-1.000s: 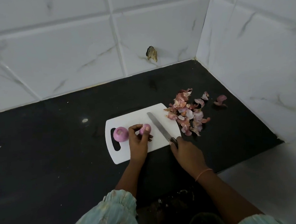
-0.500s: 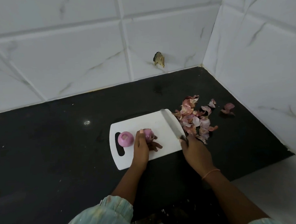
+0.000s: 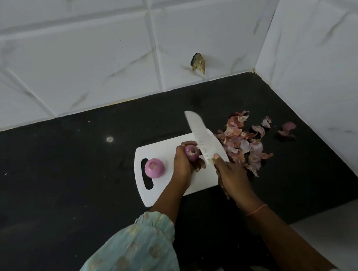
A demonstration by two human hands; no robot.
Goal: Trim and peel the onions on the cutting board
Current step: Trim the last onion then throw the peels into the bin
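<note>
A white cutting board [image 3: 169, 190] lies on the black counter. A peeled purple onion [image 3: 154, 168] stands free on its left part, beside the handle slot. My left hand [image 3: 183, 163] is shut on a smaller purple onion [image 3: 191, 152], lifted a little above the board with its cut end facing up. My right hand [image 3: 232, 175] grips the handle of a knife [image 3: 201, 137], thumb on the blade's base. The pale blade points away from me and its edge touches the right side of the held onion.
A heap of pink onion skins [image 3: 244, 140] lies on the black counter [image 3: 61, 174] right of the board, with stray pieces [image 3: 286, 128] near the right wall. White tiled walls close the back and right. A chipped spot [image 3: 198, 63] marks the back wall.
My left hand has lifted the small onion off the board and turned it. The knife has swung up from lying flat on the board to rest against that onion.
</note>
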